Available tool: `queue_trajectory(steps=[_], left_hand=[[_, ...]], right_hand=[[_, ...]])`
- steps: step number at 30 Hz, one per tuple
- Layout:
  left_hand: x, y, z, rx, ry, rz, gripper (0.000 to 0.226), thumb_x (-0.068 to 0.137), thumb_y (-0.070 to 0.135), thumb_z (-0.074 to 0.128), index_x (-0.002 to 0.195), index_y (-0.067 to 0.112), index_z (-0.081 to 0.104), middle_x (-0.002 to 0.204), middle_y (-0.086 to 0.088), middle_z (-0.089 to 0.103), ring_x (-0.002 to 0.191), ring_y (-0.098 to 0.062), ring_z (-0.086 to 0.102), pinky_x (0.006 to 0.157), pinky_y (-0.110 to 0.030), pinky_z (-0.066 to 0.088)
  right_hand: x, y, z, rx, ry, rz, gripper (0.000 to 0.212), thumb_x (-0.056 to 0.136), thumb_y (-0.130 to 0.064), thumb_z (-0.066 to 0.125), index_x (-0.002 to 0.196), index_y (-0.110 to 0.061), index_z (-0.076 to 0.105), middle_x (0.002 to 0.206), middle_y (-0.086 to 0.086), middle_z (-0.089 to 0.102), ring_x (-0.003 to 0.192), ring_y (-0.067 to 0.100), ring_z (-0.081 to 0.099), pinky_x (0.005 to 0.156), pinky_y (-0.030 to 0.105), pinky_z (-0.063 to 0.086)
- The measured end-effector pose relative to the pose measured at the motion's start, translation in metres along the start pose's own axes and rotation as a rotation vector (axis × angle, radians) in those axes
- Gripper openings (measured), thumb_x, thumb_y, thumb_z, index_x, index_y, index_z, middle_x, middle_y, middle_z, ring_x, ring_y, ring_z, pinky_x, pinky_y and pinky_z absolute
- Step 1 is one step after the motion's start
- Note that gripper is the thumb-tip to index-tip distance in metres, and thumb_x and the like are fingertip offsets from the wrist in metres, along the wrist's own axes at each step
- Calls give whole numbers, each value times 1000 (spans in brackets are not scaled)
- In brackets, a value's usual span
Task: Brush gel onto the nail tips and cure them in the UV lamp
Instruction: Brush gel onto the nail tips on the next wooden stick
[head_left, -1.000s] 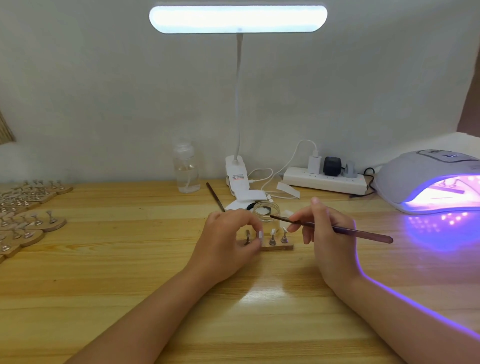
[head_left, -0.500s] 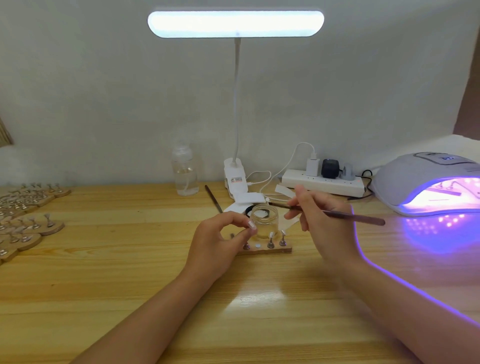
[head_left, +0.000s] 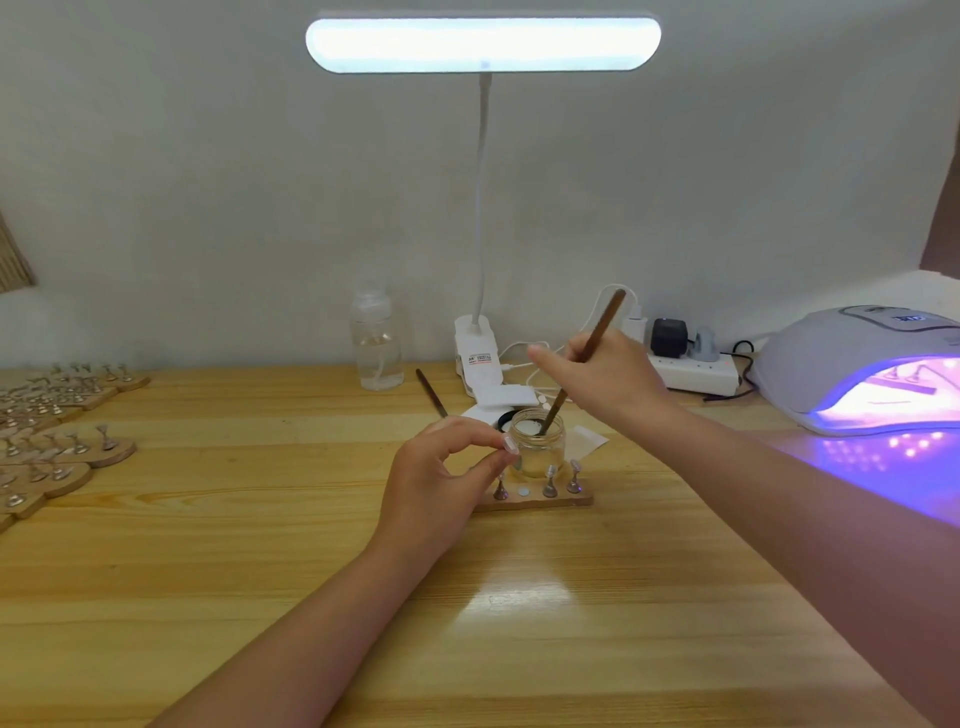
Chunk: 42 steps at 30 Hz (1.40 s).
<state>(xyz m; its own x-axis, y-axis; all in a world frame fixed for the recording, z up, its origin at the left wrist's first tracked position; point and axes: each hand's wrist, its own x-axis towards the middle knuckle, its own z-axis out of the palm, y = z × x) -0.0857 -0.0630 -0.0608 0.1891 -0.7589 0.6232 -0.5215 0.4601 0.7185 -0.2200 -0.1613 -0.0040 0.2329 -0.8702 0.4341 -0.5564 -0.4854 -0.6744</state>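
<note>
My right hand (head_left: 597, 379) grips a brown brush (head_left: 600, 332), held steeply, with its tip down inside the open glass gel jar (head_left: 537, 447). My left hand (head_left: 441, 478) pinches one nail tip on its small stand (head_left: 510, 448) between thumb and forefinger, lifted beside the jar. Just in front of the jar lies a small wooden base (head_left: 535, 500) with three nail tips (head_left: 550, 480) standing on pegs and one bare round spot. At the far right the UV lamp (head_left: 862, 369) glows purple, with something inside it.
A clip-on desk lamp (head_left: 480, 44) shines overhead. Behind the jar are a clear pump bottle (head_left: 376, 348), a second brush (head_left: 431, 385), the jar's black lid (head_left: 504, 420), white pads and a power strip (head_left: 691, 374). Several wooden holders with pegs (head_left: 62, 441) crowd the table's left edge.
My left hand lifted one nail tip off the wooden base. My right hand swung the brush from near level to steep and dipped its tip into the jar.
</note>
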Motion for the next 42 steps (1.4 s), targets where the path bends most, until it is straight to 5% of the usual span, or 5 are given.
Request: queue_trajectory(steps=[8, 23, 29, 36, 42], left_hand=[[0, -2, 0, 3, -10, -19, 15, 72, 8, 73, 73, 23, 69, 73, 8, 66, 77, 1, 59, 73, -9, 42], [-1, 0, 0, 0, -10, -34, 22, 70, 8, 74, 73, 29, 69, 74, 10, 66, 76, 1, 60, 70, -9, 44], [-1, 1, 0, -16, -17, -58, 20, 73, 5, 72, 78, 24, 71, 77, 9, 66, 76, 4, 58, 66, -11, 46], [-1, 0, 2, -13, -7, -46, 14, 73, 5, 71, 80, 17, 72, 78, 5, 66, 75, 2, 58, 68, -8, 42], [0, -2, 2, -14, 3, -59, 13, 74, 6, 71, 79, 18, 72, 77, 6, 65, 76, 2, 57, 68, -9, 42]], right_hand=[[-3, -1, 15, -206, -63, -24, 42, 84, -49, 54, 60, -14, 55, 62, -2, 57, 67, 17, 58, 55, 27, 38], [6, 15, -11, 95, 145, 279, 42, 89, -40, 49, 53, -18, 53, 48, -5, 56, 48, 1, 52, 50, 23, 32], [2, 13, -21, 145, 198, 226, 47, 90, -41, 47, 50, -17, 52, 44, -4, 55, 40, 0, 50, 50, 24, 32], [-39, -7, -12, 602, 196, 103, 48, 89, -53, 36, 71, -17, 62, 50, 2, 64, 36, 7, 48, 43, 16, 41], [-73, -4, 5, 692, 143, -109, 48, 86, -50, 41, 60, -20, 67, 55, 5, 64, 43, 6, 47, 45, 18, 40]])
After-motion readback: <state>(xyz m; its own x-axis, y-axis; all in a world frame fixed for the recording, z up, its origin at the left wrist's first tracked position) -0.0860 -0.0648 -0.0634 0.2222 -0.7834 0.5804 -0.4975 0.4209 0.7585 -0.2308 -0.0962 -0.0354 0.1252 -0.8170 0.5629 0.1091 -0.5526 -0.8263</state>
